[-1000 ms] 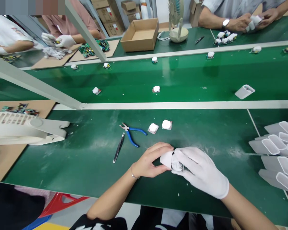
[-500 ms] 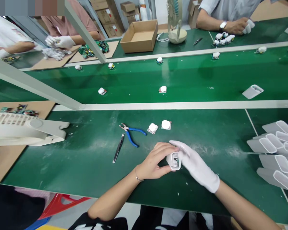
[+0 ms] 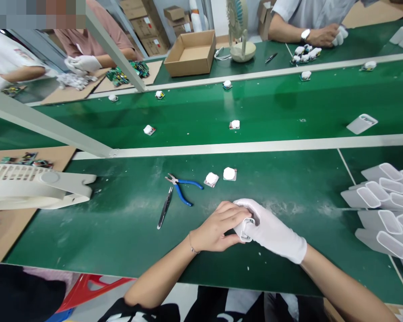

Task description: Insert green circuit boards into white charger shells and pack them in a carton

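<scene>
My bare left hand (image 3: 218, 228) and my white-gloved right hand (image 3: 272, 230) meet over a small white plastic housing (image 3: 244, 229) near the front of the green table. Both hands are closed on it, the left from the left side, the right from the right and above. Its open end faces me; most of it is hidden by the fingers. Two small white parts (image 3: 211, 179) (image 3: 229, 173) lie just beyond my hands.
Blue-handled pliers (image 3: 183, 190) and tweezers (image 3: 165, 208) lie left of my hands. A stack of white housings (image 3: 383, 205) fills the right edge. A white fan (image 3: 36, 188) sits at the left. Parts ride the conveyor (image 3: 235, 124). Other people's hands work across the belt.
My right hand has closed back over the housing, covering the open end that showed half a second ago. The parts on the conveyor have drifted to the right.
</scene>
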Demonstrator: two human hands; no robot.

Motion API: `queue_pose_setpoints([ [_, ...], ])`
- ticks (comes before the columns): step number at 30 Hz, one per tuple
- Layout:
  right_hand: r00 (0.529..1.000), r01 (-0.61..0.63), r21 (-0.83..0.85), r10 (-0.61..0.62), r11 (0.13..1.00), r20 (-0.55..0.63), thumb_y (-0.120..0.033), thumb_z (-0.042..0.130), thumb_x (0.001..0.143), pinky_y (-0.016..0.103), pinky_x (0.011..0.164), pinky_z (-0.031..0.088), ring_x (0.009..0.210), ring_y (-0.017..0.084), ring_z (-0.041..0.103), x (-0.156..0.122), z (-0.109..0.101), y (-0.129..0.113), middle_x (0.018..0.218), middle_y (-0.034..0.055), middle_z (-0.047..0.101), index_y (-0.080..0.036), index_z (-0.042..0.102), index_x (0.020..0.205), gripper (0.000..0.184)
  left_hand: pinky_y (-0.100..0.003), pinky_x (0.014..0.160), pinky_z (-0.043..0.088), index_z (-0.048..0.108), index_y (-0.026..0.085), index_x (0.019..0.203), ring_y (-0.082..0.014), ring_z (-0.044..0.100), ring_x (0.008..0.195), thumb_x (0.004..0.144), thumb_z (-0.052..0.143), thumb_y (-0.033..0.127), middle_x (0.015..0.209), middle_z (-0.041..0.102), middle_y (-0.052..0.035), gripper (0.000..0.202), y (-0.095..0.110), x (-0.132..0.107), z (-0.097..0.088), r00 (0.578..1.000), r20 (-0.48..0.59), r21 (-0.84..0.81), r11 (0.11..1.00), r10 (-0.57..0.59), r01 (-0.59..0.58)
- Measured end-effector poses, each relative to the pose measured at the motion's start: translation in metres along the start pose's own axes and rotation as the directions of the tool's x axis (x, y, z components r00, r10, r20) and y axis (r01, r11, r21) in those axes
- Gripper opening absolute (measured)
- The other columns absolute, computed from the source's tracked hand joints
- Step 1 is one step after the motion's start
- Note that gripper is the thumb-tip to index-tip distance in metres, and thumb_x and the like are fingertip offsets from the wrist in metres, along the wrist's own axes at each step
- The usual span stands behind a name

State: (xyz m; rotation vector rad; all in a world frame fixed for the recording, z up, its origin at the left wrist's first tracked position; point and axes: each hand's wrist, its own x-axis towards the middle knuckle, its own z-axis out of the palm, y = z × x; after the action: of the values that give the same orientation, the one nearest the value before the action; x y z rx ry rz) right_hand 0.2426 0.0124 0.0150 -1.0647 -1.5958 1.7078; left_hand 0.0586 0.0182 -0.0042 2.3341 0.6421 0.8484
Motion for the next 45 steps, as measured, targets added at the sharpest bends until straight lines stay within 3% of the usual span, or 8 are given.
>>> queue_pose_setpoints([
  [5,0.985,-0.172,-0.069,0.171,0.983,-0.022,-0.019,0.057,0.079,0.032,0.07,0.053,0.082,0.018,0.064,0.002,-0.003,-0.006,0.097,0.0057,0.066,-0.018,0.052,0.108,0.03,-0.034,0.089,0.04,0.049,0.019,0.126,-0.022,0.059,0.1,0.092,0.043,0.053,0.11,0.066,-0.0127,0.049,0.001,0.002,0.0,0.998,0.046,-0.055,0.998,-0.033,0.035],
  [11,0.998,0.003,0.139,-0.011,0.99,0.055,-0.051,0.042,0.093,0.041,0.098,0.047,0.122,0.024,0.052,-0.002,-0.023,-0.011,0.135,0.0103,0.052,-0.024,0.049,0.128,0.045,-0.036,0.088,0.044,0.05,0.017,0.125,-0.0224,0.059,0.095,0.089,0.049,0.053,0.104,0.066,-0.0127,0.051,-0.003,0.002,-0.005,0.994,-0.045,-0.237,0.968,-0.098,0.085],
  [18,0.942,0.325,-0.518,-0.319,0.791,0.104,-0.037,0.05,0.091,0.053,0.111,0.026,0.142,0.031,0.017,-0.017,-0.024,-0.016,0.149,0.0045,0.035,-0.028,0.068,0.101,0.023,-0.035,0.092,0.047,0.05,0.016,0.128,-0.0245,0.059,0.105,0.091,0.047,0.051,0.115,0.061,-0.0158,0.051,-0.003,-0.003,-0.008,0.982,0.004,-0.322,0.929,-0.191,0.182],
  [24,0.937,0.342,-0.533,-0.32,0.774,0.138,-0.034,0.044,0.094,0.043,0.115,0.024,0.143,0.024,0.022,-0.013,-0.009,-0.02,0.134,0.0062,0.053,-0.022,0.065,0.086,0.025,-0.034,0.09,0.049,0.047,0.021,0.136,-0.0255,0.061,0.105,0.091,0.046,0.049,0.119,0.062,-0.0151,0.052,0.003,-0.002,-0.011,0.978,0.048,-0.279,0.938,-0.201,0.206],
  [29,0.845,0.376,-0.333,-0.468,0.865,-0.26,-0.042,0.024,0.099,0.041,0.11,0.033,0.131,0.021,0.041,-0.009,-0.019,-0.012,0.141,0.0034,0.046,-0.028,0.067,0.103,0.045,-0.036,0.097,0.047,0.056,0.022,0.128,-0.0274,0.058,0.113,0.085,0.059,0.046,0.121,0.063,-0.0129,0.049,0.001,-0.006,-0.012,0.945,-0.086,-0.385,0.885,-0.317,0.262],
  [35,0.637,0.26,-0.071,-0.226,0.963,-0.737,-0.055,0.031,0.093,0.04,0.093,0.047,0.115,0.023,0.055,0.013,-0.05,0.02,0.124,0.0087,0.059,-0.025,0.062,0.107,0.046,-0.027,0.088,0.055,0.058,0.029,0.123,-0.0194,0.068,0.099,0.078,0.072,0.032,0.112,0.069,-0.0034,0.047,0.007,0.02,-0.02,0.717,-0.186,-0.935,0.346,-0.671,0.082],
  [40,0.683,0.244,-0.024,-0.189,0.97,-0.706,-0.062,0.039,0.087,0.046,0.092,0.047,0.106,0.025,0.059,0.025,-0.049,0.035,0.113,0.0099,0.064,-0.022,0.066,0.096,0.049,-0.02,0.083,0.057,0.07,0.012,0.086,-0.0146,0.071,0.09,0.098,0.041,0.027,0.09,0.074,-0.0063,0.035,0.014,0.062,-0.035,0.416,0.101,-0.984,-0.151,-0.904,-0.091],
  [45,0.711,0.194,-0.177,-0.263,0.965,-0.652,-0.056,0.03,0.093,0.046,0.098,0.044,0.109,0.024,0.057,0.024,-0.046,0.033,0.116,0.0096,0.061,-0.021,0.067,0.095,0.051,-0.023,0.082,0.059,0.069,0.008,0.087,-0.0164,0.071,0.088,0.1,0.034,0.03,0.085,0.073,-0.0102,0.043,0.012,0.077,-0.034,0.359,0.194,-0.961,-0.251,-0.913,-0.119],
])
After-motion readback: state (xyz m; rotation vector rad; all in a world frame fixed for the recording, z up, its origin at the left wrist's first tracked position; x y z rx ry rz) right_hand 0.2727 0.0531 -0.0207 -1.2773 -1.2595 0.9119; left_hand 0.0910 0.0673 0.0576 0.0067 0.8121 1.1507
